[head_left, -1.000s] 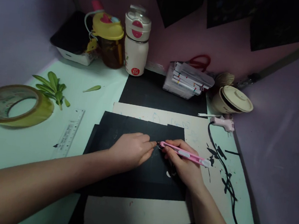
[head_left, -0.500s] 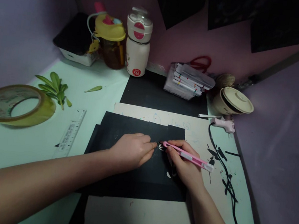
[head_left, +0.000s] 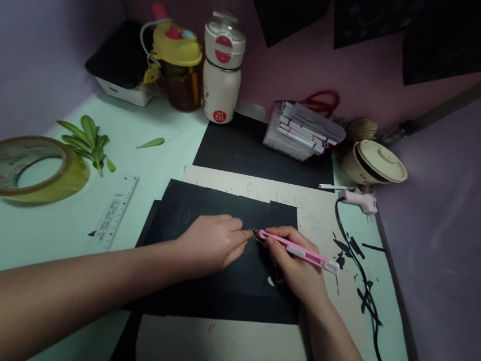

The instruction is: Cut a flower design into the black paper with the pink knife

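Note:
Black paper (head_left: 210, 293) lies over a pale board (head_left: 221, 346) on the light green table. My left hand (head_left: 213, 244) rests on the black paper with its fingers curled, the index fingertip pressing beside the blade tip. Whether anything is under those fingers is hidden. My right hand (head_left: 298, 265) grips a pink craft knife (head_left: 305, 253) like a pen, its tip on the paper right next to my left index finger. A small white cut-out spot (head_left: 271, 281) shows in the paper below the right hand.
Tape roll (head_left: 76, 176), leaves (head_left: 89, 140) and clear ruler (head_left: 119, 213) lie left. Bottle (head_left: 220, 85), yellow-lidded cup (head_left: 177, 51), marker case (head_left: 298, 132) and lidded bowl (head_left: 381, 162) stand behind. Black cable (head_left: 360, 269) and paper scraps (head_left: 357, 247) lie right.
The pink knife and my right hand have shifted slightly left, toward my left index finger. My left hand has stayed in place.

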Demonstrator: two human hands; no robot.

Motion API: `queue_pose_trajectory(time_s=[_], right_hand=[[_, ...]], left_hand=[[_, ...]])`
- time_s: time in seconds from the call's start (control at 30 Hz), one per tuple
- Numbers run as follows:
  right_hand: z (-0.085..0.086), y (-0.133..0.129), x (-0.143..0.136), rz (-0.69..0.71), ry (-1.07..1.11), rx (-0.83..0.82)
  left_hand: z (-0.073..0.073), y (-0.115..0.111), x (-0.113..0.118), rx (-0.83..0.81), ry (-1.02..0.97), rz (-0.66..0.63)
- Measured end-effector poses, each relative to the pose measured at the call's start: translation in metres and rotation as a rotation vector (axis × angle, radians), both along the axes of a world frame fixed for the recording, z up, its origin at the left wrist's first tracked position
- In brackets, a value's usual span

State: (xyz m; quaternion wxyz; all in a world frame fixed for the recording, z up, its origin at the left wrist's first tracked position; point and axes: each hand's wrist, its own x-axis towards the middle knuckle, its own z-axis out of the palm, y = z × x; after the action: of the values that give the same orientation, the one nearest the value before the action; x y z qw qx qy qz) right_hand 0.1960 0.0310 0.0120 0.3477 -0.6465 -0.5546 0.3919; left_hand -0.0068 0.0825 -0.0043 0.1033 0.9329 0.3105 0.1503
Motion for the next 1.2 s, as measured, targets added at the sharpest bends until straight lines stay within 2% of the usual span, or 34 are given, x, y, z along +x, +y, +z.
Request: queue_pose_trajectory(time_s=[0.37, 0.5, 0.83, 1.2], right_hand=[[-0.0018, -0.0022, 0.0031, -0.038, 0.024, 0.018], [-0.0014, -0.0022, 0.0022, -0.063, 0.01, 0.042], [-0.0003, -0.0008, -0.0001, 0.006, -0.005, 0.022], [-0.0026, -0.0016, 0.0037, -0.034, 0.066, 0.008]], left_hand=[[0.0006, -0.0009, -0.0016, 0.037, 0.011, -0.071], [0.002, -0.0013, -0.0018, 0.026, 0.007, -0.052], [0.0009, -0.0012, -0.0001, 0.022, 0.033, -0.048], [0.0035, -0.0007, -0.0024, 0.006, 0.056, -0.102]])
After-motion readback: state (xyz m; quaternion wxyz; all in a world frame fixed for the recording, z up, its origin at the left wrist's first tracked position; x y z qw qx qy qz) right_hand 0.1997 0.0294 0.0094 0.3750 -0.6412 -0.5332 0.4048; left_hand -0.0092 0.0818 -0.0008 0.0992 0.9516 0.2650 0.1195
